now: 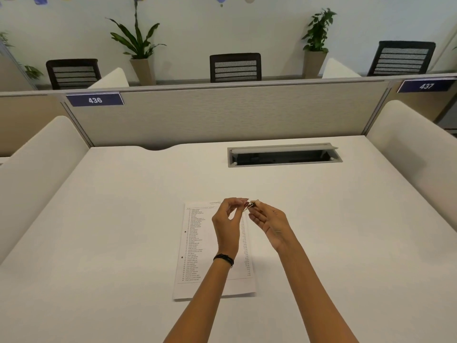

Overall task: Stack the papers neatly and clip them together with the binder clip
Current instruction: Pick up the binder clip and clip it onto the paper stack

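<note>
Small dark binder clip with wire handles [251, 205] pinched between fingertips of both hands, raised over far right corner of paper stack. Left hand [228, 222], black bracelet [223, 259] at wrist: thumb and forefinger closed on clip's left side. Right hand [269, 225]: fingertips closed on clip's right side. Clip jaws too small and blurred to tell, possibly not on paper. White printed sheets [197, 246] lie squared directly beneath grip on white desk [123, 219]. Open grey cable tray [284, 155] well beyond grip, to right.

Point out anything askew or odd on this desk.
Little stands out. The white printed paper stack lies slightly fanned at its bottom edge, and the small binder clip sits pinched between the left hand and right hand, not yet on it.
</note>
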Motion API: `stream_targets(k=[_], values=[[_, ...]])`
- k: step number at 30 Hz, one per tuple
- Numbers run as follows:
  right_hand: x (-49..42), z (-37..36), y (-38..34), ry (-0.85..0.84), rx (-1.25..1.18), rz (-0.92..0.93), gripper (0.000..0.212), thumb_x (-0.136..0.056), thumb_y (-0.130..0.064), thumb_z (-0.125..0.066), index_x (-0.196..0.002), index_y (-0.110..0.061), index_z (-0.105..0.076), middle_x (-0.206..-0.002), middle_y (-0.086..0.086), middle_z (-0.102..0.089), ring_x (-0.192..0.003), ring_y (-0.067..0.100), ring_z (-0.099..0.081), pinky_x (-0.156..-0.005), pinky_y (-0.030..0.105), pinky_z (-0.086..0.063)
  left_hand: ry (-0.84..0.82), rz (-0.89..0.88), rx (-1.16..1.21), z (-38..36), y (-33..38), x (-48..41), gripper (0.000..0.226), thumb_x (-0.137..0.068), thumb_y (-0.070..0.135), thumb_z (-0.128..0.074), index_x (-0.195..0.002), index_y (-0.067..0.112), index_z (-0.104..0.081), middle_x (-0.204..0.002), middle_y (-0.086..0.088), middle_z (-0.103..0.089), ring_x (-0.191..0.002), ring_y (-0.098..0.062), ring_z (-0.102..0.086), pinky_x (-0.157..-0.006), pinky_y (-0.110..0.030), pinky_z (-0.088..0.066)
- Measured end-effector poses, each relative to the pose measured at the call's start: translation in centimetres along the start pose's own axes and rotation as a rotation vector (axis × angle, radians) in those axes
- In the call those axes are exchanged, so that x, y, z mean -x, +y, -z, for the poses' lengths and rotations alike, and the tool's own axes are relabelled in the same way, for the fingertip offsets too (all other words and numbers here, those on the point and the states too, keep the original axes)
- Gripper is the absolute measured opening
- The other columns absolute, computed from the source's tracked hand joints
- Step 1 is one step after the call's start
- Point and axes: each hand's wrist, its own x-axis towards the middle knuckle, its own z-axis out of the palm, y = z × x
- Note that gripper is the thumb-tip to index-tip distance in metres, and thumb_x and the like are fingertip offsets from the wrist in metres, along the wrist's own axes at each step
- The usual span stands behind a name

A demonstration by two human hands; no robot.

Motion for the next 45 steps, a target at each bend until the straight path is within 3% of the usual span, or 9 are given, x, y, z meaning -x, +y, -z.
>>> stream_targets(k=[6, 12, 19, 25, 29, 33, 38, 41, 45], values=[[0.0, -0.7, 0.1, -0.003, -0.13, -0.035, 0.011, -0.085, -0.011, -0.06, -0.081, -0.005, -0.068, -0.066, 0.004, -0.07, -0.063, 0.012, -0.068, -0.064, 0.022, -0.058, -0.102, -0.003, 0.015, 0.5, 0.4, -0.2, 0.02, -0.086, 0.009, -0.061, -0.095, 0.026, -0.064, -0.105, 0.006, -0.069, -0.101, -0.004, -0.064, -0.09, -0.018, -0.051], [-0.3, -0.8, -0.3, -0.023, -0.099, -0.047, 0.012, -0.086, -0.015, -0.06, -0.084, -0.008, -0.069, -0.069, 0.003, -0.072, -0.066, 0.012, -0.068, -0.069, 0.023, -0.059, -0.229, -0.041, -0.043, 1.0, 0.1, -0.2, 0.028, -0.085, 0.007, -0.062, -0.109, 0.021, -0.061, -0.117, 0.004, -0.065, -0.109, 0.0, -0.06, -0.096, -0.018, -0.048], [-0.6, -0.5, -0.1, -0.01, -0.087, -0.103, 0.012, -0.086, -0.018, -0.061, -0.083, -0.008, -0.067, -0.072, 0.003, -0.072, -0.064, 0.011, -0.066, -0.075, 0.028, -0.056, -0.25, -0.067, -0.111, 0.9, 0.0, -0.3, 0.031, -0.083, 0.011, -0.065, -0.111, 0.023, -0.059, -0.118, 0.009, -0.062, -0.109, 0.007, -0.057, -0.096, -0.013, -0.045], [-0.4, -0.8, 0.3, -0.012, -0.068, -0.101, 0.014, -0.087, -0.018, -0.059, -0.083, -0.008, -0.067, -0.074, 0.004, -0.074, -0.072, 0.015, -0.064, -0.071, 0.026, -0.054, -0.248, -0.044, -0.102, 1.0, -0.3, -0.4, 0.032, -0.082, 0.01, -0.066, -0.109, 0.024, -0.054, -0.116, 0.011, -0.063, -0.108, 0.006, -0.058, -0.095, -0.012, -0.045], [-0.4, -1.0, 0.8, 0.005, -0.152, -0.123, 0.013, -0.088, -0.017, -0.057, -0.083, -0.01, -0.067, -0.073, 0.003, -0.074, -0.071, 0.014, -0.065, -0.079, 0.029, -0.052, -0.232, -0.021, -0.108, 0.9, -0.3, -0.3, 0.044, -0.084, 0.013, -0.066, -0.119, 0.026, -0.043, -0.118, 0.007, -0.065, -0.109, 0.006, -0.058, -0.097, -0.009, -0.041], [-0.6, -1.1, 1.1, 0.021, -0.162, -0.152, 0.011, -0.086, -0.017, -0.06, -0.08, -0.01, -0.066, -0.068, 0.002, -0.07, -0.067, 0.014, -0.063, -0.074, 0.028, -0.054, -0.291, -0.093, -0.217, 1.2, -0.9, -0.2, 0.048, -0.089, 0.017, -0.057, -0.135, 0.018, -0.043, -0.131, 0.009, -0.053, -0.12, 0.011, -0.046, -0.104, -0.008, -0.033], [-0.7, -1.1, 1.3, -0.008, -0.157, -0.158, 0.008, -0.085, -0.015, -0.062, -0.081, -0.009, -0.066, -0.068, 0.003, -0.068, -0.068, 0.014, -0.062, -0.073, 0.029, -0.057, -0.229, -0.158, -0.222, 1.2, -1.4, 0.1, 0.036, -0.091, 0.011, -0.052, -0.126, 0.016, -0.055, -0.126, 0.007, -0.058, -0.12, 0.001, -0.05, -0.1, -0.012, -0.042], [-0.6, -1.0, 1.5, -0.04, -0.167, -0.155, 0.007, -0.084, -0.013, -0.062, -0.081, -0.007, -0.065, -0.065, 0.003, -0.067, -0.061, 0.011, -0.065, -0.078, 0.032, -0.057, -0.11, -0.035, -0.094, 1.0, -0.9, -0.2, 0.025, -0.09, 0.011, -0.054, -0.11, 0.019, -0.067, -0.111, 0.007, -0.068, -0.108, -0.002, -0.061, -0.093, -0.016, -0.048], [-0.7, -1.1, 1.6, -0.07, -0.15, -0.152, 0.009, -0.084, -0.013, -0.062, -0.087, -0.005, -0.065, -0.063, 0.003, -0.068, -0.06, 0.011, -0.066, -0.076, 0.031, -0.059, -0.091, 0.115, 0.028, 0.6, -0.2, -0.9, 0.019, -0.091, 0.016, -0.054, -0.098, 0.016, -0.072, -0.098, 0.001, -0.073, -0.096, -0.009, -0.066, -0.085, -0.019, -0.051]])
